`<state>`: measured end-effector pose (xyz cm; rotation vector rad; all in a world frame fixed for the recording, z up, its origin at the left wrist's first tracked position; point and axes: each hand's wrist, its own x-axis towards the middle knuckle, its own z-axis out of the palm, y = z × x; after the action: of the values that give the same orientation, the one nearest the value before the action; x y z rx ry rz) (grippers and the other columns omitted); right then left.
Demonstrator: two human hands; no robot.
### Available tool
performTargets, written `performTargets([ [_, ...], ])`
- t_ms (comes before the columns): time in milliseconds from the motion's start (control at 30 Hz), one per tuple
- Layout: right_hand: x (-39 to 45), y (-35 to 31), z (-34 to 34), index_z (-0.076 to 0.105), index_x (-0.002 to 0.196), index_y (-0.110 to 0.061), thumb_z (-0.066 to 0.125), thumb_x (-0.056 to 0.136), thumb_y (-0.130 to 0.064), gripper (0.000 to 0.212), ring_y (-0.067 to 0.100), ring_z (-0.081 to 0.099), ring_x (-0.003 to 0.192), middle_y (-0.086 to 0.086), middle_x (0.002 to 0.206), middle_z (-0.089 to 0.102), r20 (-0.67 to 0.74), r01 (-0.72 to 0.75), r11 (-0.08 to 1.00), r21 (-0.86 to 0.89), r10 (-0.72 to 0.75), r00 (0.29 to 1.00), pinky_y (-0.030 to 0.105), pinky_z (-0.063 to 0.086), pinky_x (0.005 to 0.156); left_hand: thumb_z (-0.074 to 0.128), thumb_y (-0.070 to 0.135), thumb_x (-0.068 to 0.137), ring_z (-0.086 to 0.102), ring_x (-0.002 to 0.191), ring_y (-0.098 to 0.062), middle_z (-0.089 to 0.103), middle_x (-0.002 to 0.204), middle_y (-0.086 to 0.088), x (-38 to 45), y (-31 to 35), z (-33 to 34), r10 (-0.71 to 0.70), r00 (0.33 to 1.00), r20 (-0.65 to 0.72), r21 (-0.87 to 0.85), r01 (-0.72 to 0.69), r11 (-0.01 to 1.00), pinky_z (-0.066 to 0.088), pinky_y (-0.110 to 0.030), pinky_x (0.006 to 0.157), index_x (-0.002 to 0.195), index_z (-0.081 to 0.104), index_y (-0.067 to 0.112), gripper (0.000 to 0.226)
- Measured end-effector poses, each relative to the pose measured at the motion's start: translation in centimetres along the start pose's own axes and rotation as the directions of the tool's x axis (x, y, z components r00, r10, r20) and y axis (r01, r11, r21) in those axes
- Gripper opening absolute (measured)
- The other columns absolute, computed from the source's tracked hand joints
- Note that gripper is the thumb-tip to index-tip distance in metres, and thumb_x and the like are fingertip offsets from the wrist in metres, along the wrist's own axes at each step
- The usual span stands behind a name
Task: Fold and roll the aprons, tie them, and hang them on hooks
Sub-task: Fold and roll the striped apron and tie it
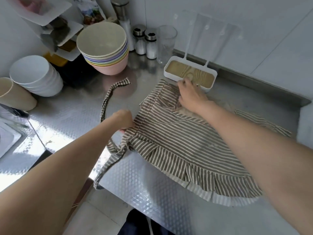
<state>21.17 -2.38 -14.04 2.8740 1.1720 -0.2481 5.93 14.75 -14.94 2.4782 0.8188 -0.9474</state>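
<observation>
A brown-and-cream striped apron (177, 143) with a ruffled hem lies spread on the steel counter (71, 106). My left hand (124, 120) grips the apron's left edge near the waistband, fingers curled round the cloth. My right hand (190, 95) rests on the far top corner of the apron, fingers bent onto the fabric beside the white tray. A striped tie strap (108, 97) loops away to the left over the counter. Another strap (105, 167) hangs down over the counter's front edge.
A white tray (166, 69) with a wooden bottom stands just behind the apron. Stacked coloured bowls (105, 46), white bowls (35, 75), a cup (15, 94), shakers (145, 42) and a glass (166, 43) crowd the back left. A sink (6, 138) lies at left.
</observation>
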Motion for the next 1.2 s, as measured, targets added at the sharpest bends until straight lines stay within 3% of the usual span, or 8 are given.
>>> performTargets([
  [133, -2.1, 4.3, 0.3, 0.052, 0.096, -0.010, 0.041, 0.095, -0.016, 0.012, 0.033, 0.056, 0.096, 0.017, 0.113, 0.055, 0.008, -0.146, 0.982, 0.123, 0.147, 0.989, 0.037, 0.043, 0.073, 0.048, 0.006, 0.091, 0.064, 0.098, -0.031, 0.063, 0.110, -0.015, -0.8, 0.6, -1.4, -0.003, 0.984, -0.176, 0.051, 0.012, 0.999, 0.054, -0.035, 0.076, 0.121, 0.051, 0.001, 0.030],
  [267, -4.1, 7.5, -0.1, 0.053, 0.118, -0.004, 0.054, 0.089, -0.021, 0.034, 0.033, 0.051, 0.111, 0.017, 0.122, 0.053, 0.143, -0.303, 0.942, 0.146, 0.283, 0.949, 0.034, 0.043, 0.086, 0.042, -0.001, 0.089, 0.044, 0.119, -0.034, 0.046, 0.127, -0.015, -1.3, 5.1, -2.7, 0.404, 0.761, -0.507, 0.252, -0.317, 0.914, 0.039, -0.040, 0.095, 0.127, 0.043, 0.006, 0.039],
  [367, -5.0, 9.0, -0.7, 0.047, 0.128, -0.005, 0.062, 0.085, -0.041, 0.058, 0.031, 0.052, 0.114, 0.015, 0.129, 0.053, 0.367, -0.419, 0.899, 0.130, 0.349, 0.863, 0.033, 0.044, 0.094, 0.044, 0.010, 0.092, 0.043, 0.123, -0.032, 0.043, 0.131, -0.013, -0.8, 9.4, -1.9, 0.670, 0.692, -0.270, 0.468, -0.514, 0.719, 0.037, -0.038, 0.101, 0.136, 0.036, 0.009, 0.044],
  [500, -5.4, 10.5, -0.5, 0.042, 0.133, -0.002, 0.071, 0.080, -0.037, 0.070, 0.030, 0.050, 0.119, 0.015, 0.134, 0.050, 0.473, -0.441, 0.889, 0.127, 0.336, 0.814, 0.028, 0.041, 0.091, 0.060, 0.032, 0.087, 0.041, 0.126, -0.033, 0.035, 0.138, -0.012, 0.5, 12.5, 0.3, 0.615, 0.785, 0.069, 0.627, -0.514, 0.585, 0.038, -0.042, 0.104, 0.142, 0.028, 0.020, 0.064],
  [633, -5.4, 10.6, 1.1, 0.044, 0.129, -0.002, 0.079, 0.068, -0.044, 0.082, 0.031, 0.052, 0.114, 0.016, 0.129, 0.052, 0.433, -0.454, 0.887, 0.086, 0.377, 0.818, 0.030, 0.042, 0.085, 0.060, 0.029, 0.089, 0.049, 0.120, -0.031, 0.048, 0.132, -0.008, 0.3, 13.3, 0.9, 0.486, 0.874, 0.029, 0.678, -0.375, 0.633, 0.044, -0.039, 0.091, 0.140, 0.030, 0.024, 0.060],
  [900, -6.1, 9.5, -0.5, 0.047, 0.069, -0.014, 0.075, 0.075, -0.029, 0.032, 0.026, 0.054, 0.080, 0.004, 0.075, 0.053, 0.340, -0.328, 0.939, 0.102, 0.277, 0.899, 0.027, 0.033, 0.056, 0.033, 0.008, 0.098, 0.059, 0.111, -0.025, 0.057, 0.126, -0.004, -0.5, 13.3, 3.5, 0.726, 0.683, 0.078, 0.838, -0.439, 0.323, 0.046, -0.033, 0.083, 0.143, 0.024, 0.021, 0.048],
  [1100, -10.4, 6.4, -3.1, 0.050, 0.088, -0.013, 0.058, 0.085, -0.012, 0.008, 0.023, 0.047, 0.068, 0.009, 0.087, 0.051, -0.136, -0.008, 0.989, -0.145, -0.012, 0.991, 0.031, 0.031, 0.055, 0.048, 0.024, 0.092, 0.040, 0.131, -0.030, 0.033, 0.149, -0.010, 0.0, 12.4, 1.5, 0.503, 0.831, 0.237, 0.373, -0.556, 0.743, 0.034, -0.034, 0.107, 0.146, 0.023, 0.023, 0.059],
  [1200, -13.5, 4.9, -3.1, 0.053, 0.081, -0.007, 0.074, 0.064, 0.001, 0.028, 0.020, 0.041, 0.047, 0.011, 0.071, 0.048, -0.265, 0.038, 0.974, -0.224, -0.099, 0.959, 0.025, 0.033, 0.041, 0.049, 0.019, 0.093, 0.037, 0.134, -0.026, 0.033, 0.150, -0.007, -1.3, 10.8, 0.0, 0.511, 0.848, 0.139, 0.220, -0.530, 0.819, 0.030, -0.032, 0.111, 0.145, 0.030, 0.019, 0.055],
])
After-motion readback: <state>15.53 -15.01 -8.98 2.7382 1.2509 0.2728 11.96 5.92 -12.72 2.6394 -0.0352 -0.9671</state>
